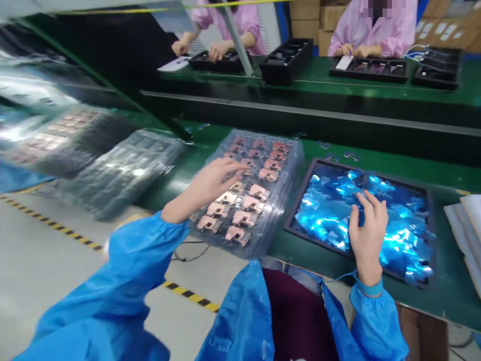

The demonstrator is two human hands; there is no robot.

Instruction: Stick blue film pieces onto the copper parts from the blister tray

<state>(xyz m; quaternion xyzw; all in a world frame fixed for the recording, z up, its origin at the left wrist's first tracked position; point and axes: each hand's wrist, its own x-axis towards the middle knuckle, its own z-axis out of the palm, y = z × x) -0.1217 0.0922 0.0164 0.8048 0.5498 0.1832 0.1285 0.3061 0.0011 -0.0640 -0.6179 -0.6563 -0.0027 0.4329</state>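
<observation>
My left hand [214, 183] reaches over a clear plastic tray [291, 145] that holds rows of small pinkish, copper-coloured electronic parts [245, 217]. Its fingers are stretched out over the middle rows, and nothing shows in them; whether the fingertips touch a part I cannot tell. My right hand [369, 228] hovers over a shallow black-framed tray [319, 239] filled with loose shiny blue film pieces [325, 218]. Thumb and fingers there are apart, with no piece visible between them. A blue band circles my right wrist.
An empty-looking stacked clear tray [128, 168] and another tray of parts [67, 130] lie left. Film scraps [351, 156] lie behind the black tray. White sheets [466, 225] are at right. A slanted green post [112, 85] crosses the left. Two co-workers in pink [376, 30] sit opposite.
</observation>
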